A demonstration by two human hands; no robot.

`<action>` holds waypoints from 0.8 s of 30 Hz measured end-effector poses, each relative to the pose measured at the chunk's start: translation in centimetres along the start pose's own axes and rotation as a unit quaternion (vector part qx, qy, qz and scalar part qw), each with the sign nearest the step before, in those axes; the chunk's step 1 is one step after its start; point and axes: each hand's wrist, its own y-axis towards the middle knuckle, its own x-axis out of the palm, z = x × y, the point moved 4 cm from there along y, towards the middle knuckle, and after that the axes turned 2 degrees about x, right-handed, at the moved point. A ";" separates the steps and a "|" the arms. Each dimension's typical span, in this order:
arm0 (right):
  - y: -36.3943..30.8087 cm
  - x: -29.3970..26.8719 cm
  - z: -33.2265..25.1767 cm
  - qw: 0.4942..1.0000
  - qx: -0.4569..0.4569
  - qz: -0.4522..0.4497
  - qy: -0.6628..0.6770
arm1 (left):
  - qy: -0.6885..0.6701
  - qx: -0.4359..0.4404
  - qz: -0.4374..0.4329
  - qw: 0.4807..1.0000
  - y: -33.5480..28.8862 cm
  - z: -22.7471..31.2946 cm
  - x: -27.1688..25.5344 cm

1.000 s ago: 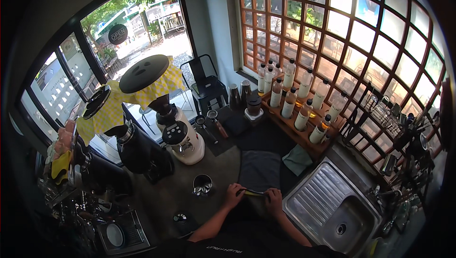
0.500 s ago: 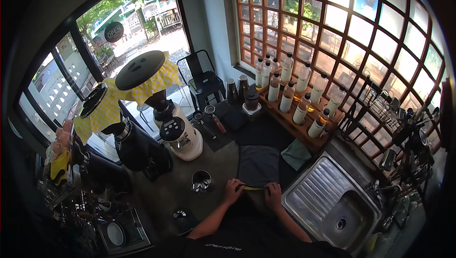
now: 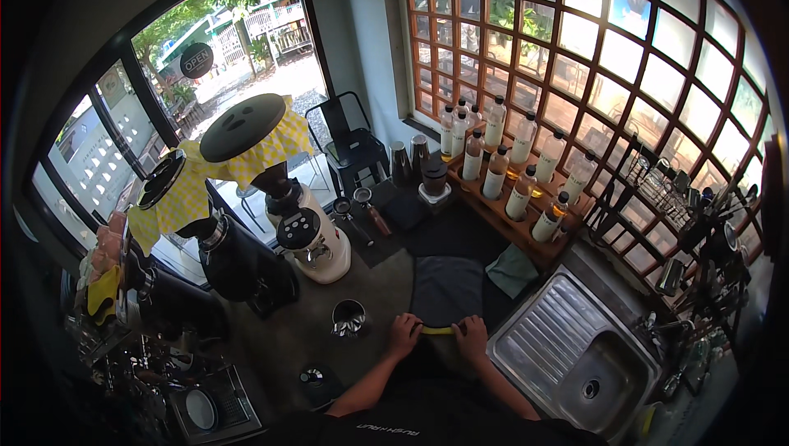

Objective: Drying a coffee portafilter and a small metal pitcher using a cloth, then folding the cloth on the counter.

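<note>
A dark grey cloth [image 3: 448, 291] lies flat on the counter in front of me. My left hand [image 3: 404, 334] pinches its near left corner, and my right hand [image 3: 471, 336] pinches the near right corner. Between them runs a narrow yellow strip [image 3: 438, 331] along the cloth's near edge; I cannot tell whether it is the cloth's border or a second layer. To the left of my left hand stands a metal cup [image 3: 349, 318]. Beyond the cloth's right side is a crumpled green cloth [image 3: 513, 272].
A steel sink [image 3: 538, 339] with a drainboard is at right. Behind it, a wooden rack [image 3: 481, 191] holds several bottles [image 3: 520, 200]. Coffee grinders [image 3: 311, 241] line the left, with two portafilters [image 3: 374, 214] beside them. A round dark-topped tool [image 3: 312, 375] sits near left.
The yellow strip between my hands now shows as a straight band; before, a dark fold partly covered it. Both hands have shifted only slightly.
</note>
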 end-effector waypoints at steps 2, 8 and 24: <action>0.3 0.3 0.3 1.000 0.000 0.002 -0.007 | 0.000 -0.001 0.002 1.000 0.1 -0.1 0.1; -0.1 0.5 0.2 0.999 -0.020 0.033 -0.025 | 0.009 -0.004 -0.003 1.000 -0.2 -0.5 0.1; 0.0 1.3 1.4 1.000 0.022 0.020 0.002 | 0.065 0.096 -0.113 0.987 1.4 5.2 2.1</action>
